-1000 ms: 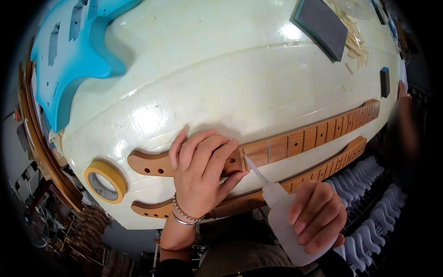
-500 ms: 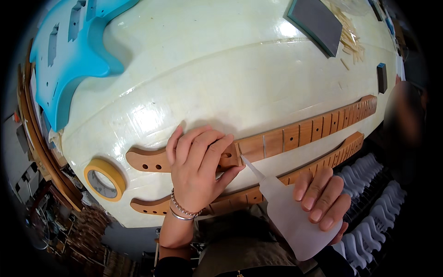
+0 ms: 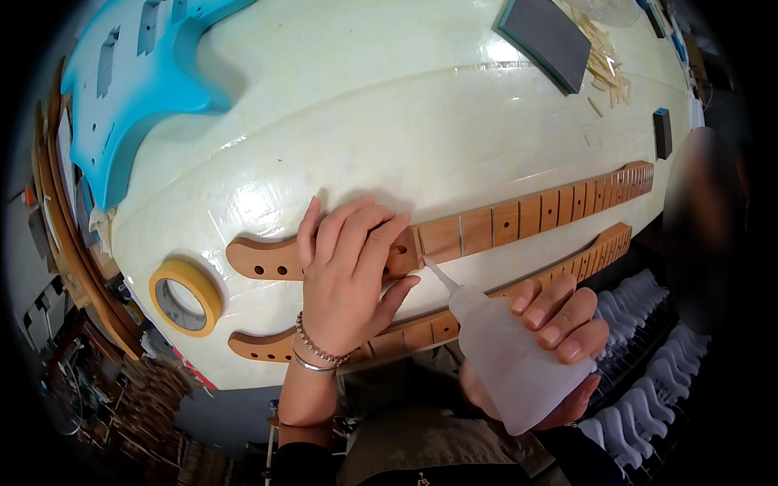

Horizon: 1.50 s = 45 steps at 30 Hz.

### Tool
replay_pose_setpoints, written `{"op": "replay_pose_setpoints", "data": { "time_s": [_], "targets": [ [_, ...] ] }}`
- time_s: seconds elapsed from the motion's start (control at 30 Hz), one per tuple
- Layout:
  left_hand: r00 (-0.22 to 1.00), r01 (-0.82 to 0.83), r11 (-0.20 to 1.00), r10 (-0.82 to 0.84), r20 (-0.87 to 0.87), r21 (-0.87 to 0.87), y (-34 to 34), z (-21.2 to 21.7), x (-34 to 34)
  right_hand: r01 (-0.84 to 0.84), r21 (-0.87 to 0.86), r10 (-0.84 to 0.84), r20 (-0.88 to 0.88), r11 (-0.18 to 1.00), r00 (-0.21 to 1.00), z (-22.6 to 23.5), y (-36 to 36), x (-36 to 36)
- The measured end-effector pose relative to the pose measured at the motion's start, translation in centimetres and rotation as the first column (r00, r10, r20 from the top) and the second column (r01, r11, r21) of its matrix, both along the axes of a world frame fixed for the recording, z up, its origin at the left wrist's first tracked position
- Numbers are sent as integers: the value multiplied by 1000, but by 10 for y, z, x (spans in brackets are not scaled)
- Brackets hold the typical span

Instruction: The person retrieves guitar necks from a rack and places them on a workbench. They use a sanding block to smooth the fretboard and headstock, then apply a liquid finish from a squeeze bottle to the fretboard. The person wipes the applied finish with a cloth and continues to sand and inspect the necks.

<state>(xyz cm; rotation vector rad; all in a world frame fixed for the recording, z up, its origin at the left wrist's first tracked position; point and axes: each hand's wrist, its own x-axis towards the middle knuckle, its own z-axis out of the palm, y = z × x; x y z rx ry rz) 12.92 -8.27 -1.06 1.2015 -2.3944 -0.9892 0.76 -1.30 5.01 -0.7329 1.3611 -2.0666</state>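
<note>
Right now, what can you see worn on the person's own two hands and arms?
Both hands are bare, without gloves. The left hand has two bracelets at the wrist: a beaded one and a thin silver bangle. Its forearm is bare, with a dark sleeve edge near the picture's bottom. The right hand shows no rings or bracelets; its wrist is hidden.

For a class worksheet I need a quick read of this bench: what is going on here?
A person is working on the farther of two wooden guitar necks on a pale bench. The left hand presses flat on the far neck near its headstock end. The right hand holds a translucent squeeze bottle, its nozzle tip pointing at that neck's near edge beside the left hand. The near neck lies untouched. A tape roll, a blue guitar body and a dark block sit around them.
</note>
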Motion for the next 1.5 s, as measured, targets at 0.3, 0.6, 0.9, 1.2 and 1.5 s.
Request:
{"op": "replay_pose_setpoints", "data": {
  "time_s": [0.3,0.6,0.9,1.2,1.5],
  "targets": [
    [984,-10,995,28,-176,100,52,10,57,10,109,-36,239,994,970,6,-4,-20],
    [988,-82,991,95,120,-109,44,-2,37,-511,-3,507,-119,859,854,-1,0,-26],
    [993,-43,981,64,101,-192,11,-8,26,-89,-239,224,624,967,748,-4,22,-60],
    [997,68,997,-67,30,-22,64,21,55,-9,-212,197,891,977,409,-29,20,-83],
    [994,112,986,-111,20,-126,84,-9,54,-232,-457,472,527,859,707,-47,24,-98]
  ]
}}
